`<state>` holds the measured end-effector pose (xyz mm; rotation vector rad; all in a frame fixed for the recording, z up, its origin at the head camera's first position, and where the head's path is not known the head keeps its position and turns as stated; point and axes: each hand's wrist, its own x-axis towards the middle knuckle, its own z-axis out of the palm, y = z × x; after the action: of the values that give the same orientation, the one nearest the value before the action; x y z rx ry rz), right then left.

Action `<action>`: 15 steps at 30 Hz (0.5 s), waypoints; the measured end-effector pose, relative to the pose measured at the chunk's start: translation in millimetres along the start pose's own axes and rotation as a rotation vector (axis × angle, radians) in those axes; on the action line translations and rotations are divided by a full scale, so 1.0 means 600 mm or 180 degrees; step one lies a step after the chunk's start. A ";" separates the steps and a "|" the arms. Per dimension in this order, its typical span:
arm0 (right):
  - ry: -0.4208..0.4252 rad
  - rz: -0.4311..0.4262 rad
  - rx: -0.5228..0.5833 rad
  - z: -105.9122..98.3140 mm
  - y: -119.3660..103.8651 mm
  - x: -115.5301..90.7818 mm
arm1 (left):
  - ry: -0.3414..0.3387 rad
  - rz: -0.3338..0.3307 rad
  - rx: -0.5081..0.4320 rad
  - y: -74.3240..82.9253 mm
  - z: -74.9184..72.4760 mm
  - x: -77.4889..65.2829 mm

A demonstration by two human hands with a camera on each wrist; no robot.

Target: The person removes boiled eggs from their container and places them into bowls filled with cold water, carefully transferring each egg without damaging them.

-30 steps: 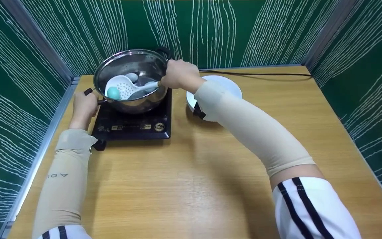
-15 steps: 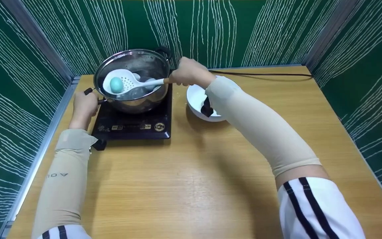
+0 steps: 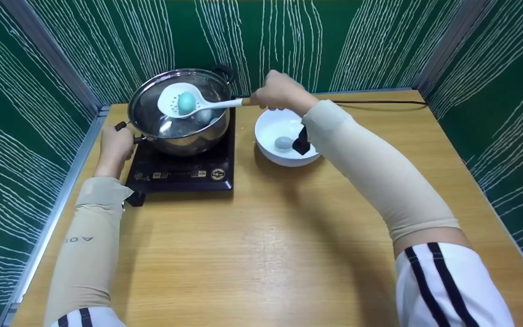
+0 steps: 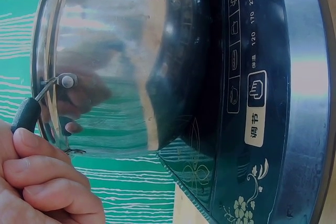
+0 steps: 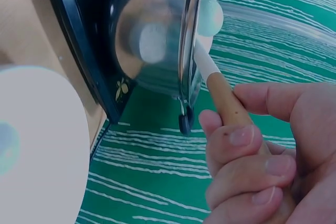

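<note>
My right hand (image 3: 279,93) grips the wooden handle (image 5: 227,100) of a white slotted spoon (image 3: 168,101). On the spoon's perforated bowl lies a pale turquoise egg (image 3: 186,103), held above the steel pot (image 3: 184,144). Another egg (image 3: 204,117) shows inside the pot, partly behind the spoon's handle. With curled fingers my left hand (image 3: 116,145) holds the pot's black side handle (image 4: 27,115). To the right of the pot stands a white bowl (image 3: 284,160) with an egg (image 3: 283,143) in it. My right forearm passes over the bowl's right side.
The pot sits on a black induction cooker (image 3: 184,179) at the table's back left. A black cable (image 3: 379,102) runs along the back edge of the wooden table (image 3: 261,254). Green patterned panels (image 3: 288,45) enclose the back and both sides.
The right hand has moved right and upward, raising the slotted spoon with its egg from low inside the pot to above it. More of the white bowl now shows. The left hand stays put.
</note>
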<state>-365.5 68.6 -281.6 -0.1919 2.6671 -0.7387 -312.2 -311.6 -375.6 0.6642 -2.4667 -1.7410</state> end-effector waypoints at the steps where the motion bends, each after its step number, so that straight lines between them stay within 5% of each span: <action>1: 0.0007 0.0009 0.0017 -0.003 0.003 0.000 | 0.0004 -0.0003 0.0005 0.000 0.000 0.000; 15: 0.0213 -0.0133 0.0242 -0.042 0.039 -0.014 | -0.0022 -0.0024 0.0047 0.001 0.000 -0.004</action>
<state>-367.9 102.7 -271.1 -0.2069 2.6995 -0.8727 -310.2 -310.6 -374.2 0.6709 -2.4873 -1.7321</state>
